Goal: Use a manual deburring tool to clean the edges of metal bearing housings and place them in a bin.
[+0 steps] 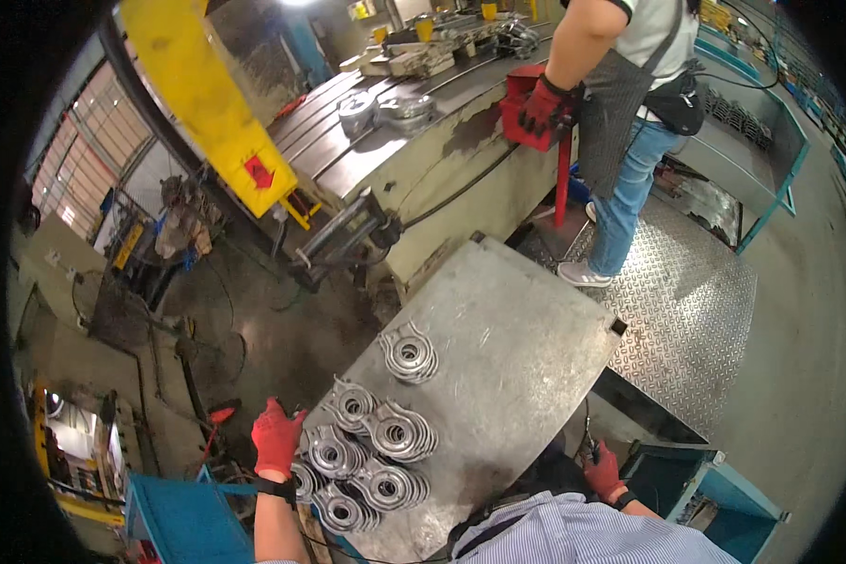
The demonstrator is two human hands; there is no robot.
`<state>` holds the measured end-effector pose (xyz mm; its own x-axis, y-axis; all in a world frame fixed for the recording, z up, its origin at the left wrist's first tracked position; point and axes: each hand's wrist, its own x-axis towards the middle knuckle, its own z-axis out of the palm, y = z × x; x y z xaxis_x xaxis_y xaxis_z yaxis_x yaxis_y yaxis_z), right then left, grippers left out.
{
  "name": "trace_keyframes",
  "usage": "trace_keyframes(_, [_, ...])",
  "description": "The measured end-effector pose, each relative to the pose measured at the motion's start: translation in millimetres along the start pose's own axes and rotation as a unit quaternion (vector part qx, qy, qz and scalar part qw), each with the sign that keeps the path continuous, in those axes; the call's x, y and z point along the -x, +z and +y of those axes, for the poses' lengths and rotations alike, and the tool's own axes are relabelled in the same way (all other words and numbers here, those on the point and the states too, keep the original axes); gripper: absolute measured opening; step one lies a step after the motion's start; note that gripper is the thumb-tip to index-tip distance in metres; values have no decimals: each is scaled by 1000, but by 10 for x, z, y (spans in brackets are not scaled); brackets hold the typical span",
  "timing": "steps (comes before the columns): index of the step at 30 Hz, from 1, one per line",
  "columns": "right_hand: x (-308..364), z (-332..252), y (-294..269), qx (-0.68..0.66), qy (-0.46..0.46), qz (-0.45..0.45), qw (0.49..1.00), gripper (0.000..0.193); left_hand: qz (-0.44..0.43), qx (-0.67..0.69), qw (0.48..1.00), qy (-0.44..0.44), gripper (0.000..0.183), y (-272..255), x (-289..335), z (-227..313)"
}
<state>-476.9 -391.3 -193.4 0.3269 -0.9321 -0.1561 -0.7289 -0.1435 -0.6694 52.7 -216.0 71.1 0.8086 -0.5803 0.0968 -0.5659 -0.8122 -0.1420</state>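
Note:
My left hand (277, 438), in a red glove, is at the table's left edge beside the stacked metal rings. Its fingers are curled together, and a small dark bit shows at their tips; I cannot make out what it is. Low on the right, my red-gloved right hand (604, 473) is closed around a small dark hand tool (589, 448) with a thin line running up from it. Several stacks of flat steel rings with tabs (399, 434) stand close together on the grey metal table (508, 329). One separate ring stack (410, 354) sits farther back.
A co-worker (630, 122) stands beyond the table, with one gloved hand at a red box (526, 108) on a post. A yellow machine part (202, 94) and a press bed (348, 155) lie ahead. Blue bins (174, 517) flank me. Tread plate (677, 320) covers the floor right.

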Motion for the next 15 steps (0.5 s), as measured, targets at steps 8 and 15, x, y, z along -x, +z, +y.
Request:
trace_keyframes(8, [-143,-278,-458,-91,-16,70,993,28,133,205,953,180,53,-1131,-788,1416])
trace_keyframes(15, [-306,516,-524,-45,65,103,992,30,100,253,926,262,54,-1729,-1774,2855])
